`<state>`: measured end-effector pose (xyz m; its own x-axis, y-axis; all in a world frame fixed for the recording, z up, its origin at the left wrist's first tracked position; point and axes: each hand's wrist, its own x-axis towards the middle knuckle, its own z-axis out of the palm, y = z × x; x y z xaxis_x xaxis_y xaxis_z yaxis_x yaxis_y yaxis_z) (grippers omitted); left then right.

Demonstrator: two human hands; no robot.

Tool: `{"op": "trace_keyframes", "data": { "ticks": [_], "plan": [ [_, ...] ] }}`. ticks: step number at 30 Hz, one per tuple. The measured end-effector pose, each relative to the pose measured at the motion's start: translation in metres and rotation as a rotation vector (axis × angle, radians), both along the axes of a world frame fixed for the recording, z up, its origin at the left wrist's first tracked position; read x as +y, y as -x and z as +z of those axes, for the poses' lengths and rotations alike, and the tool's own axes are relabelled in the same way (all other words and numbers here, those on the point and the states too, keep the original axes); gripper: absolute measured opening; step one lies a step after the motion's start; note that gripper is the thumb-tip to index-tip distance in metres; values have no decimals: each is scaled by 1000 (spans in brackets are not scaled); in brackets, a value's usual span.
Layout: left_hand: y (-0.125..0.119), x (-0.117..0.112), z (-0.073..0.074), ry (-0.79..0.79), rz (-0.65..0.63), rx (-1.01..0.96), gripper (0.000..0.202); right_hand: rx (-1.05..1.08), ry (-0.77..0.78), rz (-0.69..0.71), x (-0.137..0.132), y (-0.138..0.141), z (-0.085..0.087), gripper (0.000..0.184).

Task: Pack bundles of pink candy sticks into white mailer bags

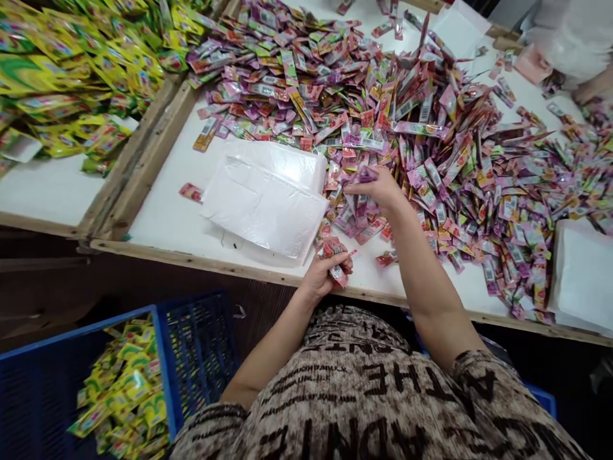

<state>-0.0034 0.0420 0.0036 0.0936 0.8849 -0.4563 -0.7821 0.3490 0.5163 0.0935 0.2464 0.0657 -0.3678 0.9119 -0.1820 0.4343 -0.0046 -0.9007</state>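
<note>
Close to the table's front edge, my left hand (318,275) is closed around a bunch of red-and-pink candy packets (335,259). Farther in, my right hand (383,190) reaches into the pile and pinches purple candy packets (364,175) between thumb and fingers. Loose narrow packets (373,231) in pink and purple lie just under that hand. The large pile of mixed packets (335,76) spreads behind it and off to the right. A stack of white plastic bags (268,198) lies flat to the left of both hands.
A wooden divider (148,147) separates yellow-green packets (86,64) on the left. Below, a blue crate (163,364) holds yellow packets (129,390). More white bags (584,275) lie at the right. Another person's hand (596,86) shows partly at the upper right. The table edge (215,260) is wooden.
</note>
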Motion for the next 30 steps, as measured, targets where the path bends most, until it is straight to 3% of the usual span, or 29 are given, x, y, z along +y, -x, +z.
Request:
{"op": "trace_keyframes", "data": {
  "ticks": [2,5,10,14,16,19,24,28,30],
  "plan": [
    [-1,0,2,-20,4,68,30,186,22,-7,-18,-36,9,40],
    [-6,2,5,-77,46,204,28,236,-2,-50,-62,-72,8,48],
    [-27,2,5,-184,-1,464,38,257,-91,-111,-139,-86,-26,54],
    [-42,-4,6,-280,-99,628,46,255,-72,-256,-178,-87,-49,57],
    [-46,-6,9,-302,-165,636,55,298,-104,-246,-186,-87,-53,60],
    [-49,-8,15,-336,-236,663,63,354,-170,-116,-189,-87,-54,72],
    [-48,-15,19,-359,-154,788,37,223,-153,134,-188,-90,-54,93],
    [-46,-20,9,-493,-160,962,36,170,-141,270,-192,-102,-47,90],
    [-43,-18,2,-510,-128,1027,35,194,-180,257,-189,-121,-42,71]
  ]
}}
